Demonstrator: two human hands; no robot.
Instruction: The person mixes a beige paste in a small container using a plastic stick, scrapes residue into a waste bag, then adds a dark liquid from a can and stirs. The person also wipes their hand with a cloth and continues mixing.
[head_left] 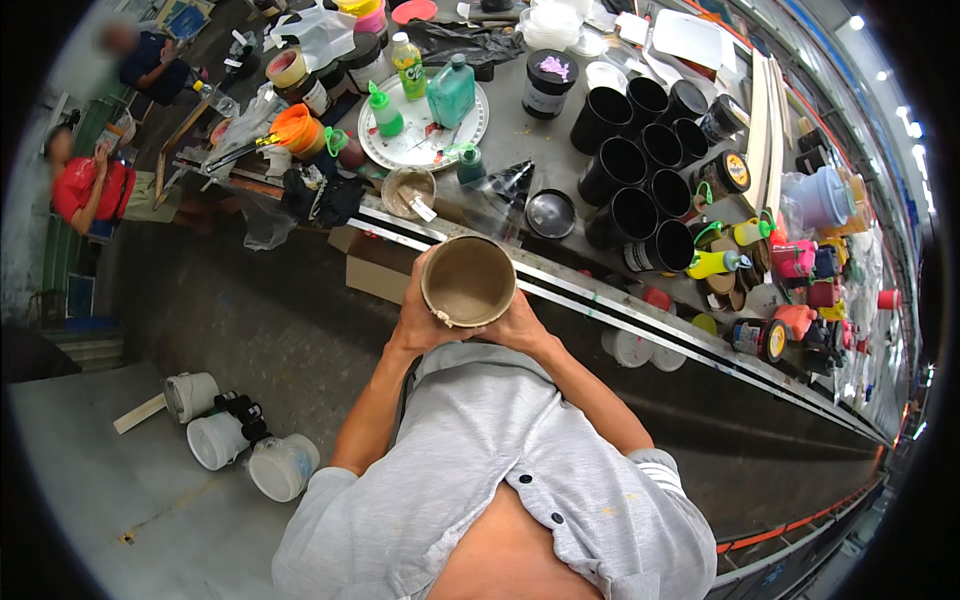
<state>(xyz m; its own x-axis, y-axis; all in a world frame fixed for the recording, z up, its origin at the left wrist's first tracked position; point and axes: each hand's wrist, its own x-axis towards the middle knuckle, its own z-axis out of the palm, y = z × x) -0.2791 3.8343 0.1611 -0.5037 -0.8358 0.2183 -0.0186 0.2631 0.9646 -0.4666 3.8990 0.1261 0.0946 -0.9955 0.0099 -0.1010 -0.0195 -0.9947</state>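
A round, brown-grey tub [468, 282] is held in front of my body, its open mouth facing up at me. The inside looks smooth and bare, and a pale crusty lump sticks to the rim nearest me. My left hand [415, 318] wraps round its left side, and my right hand [518, 322] grips the lower right side. The tub hides some of my fingers. Just beyond it, at the bench edge, stands a similar tub [408, 190] with a pale tag or blade across its rim. A dark round lid or bowl [550, 213] lies to the right.
Several black cups [613, 168] crowd the bench on the right. A round white tray [375, 145] bears green bottles. A metal rail [590, 298] edges the bench. White buckets [283, 467] stand at lower left. Two people [95, 190] are at far left.
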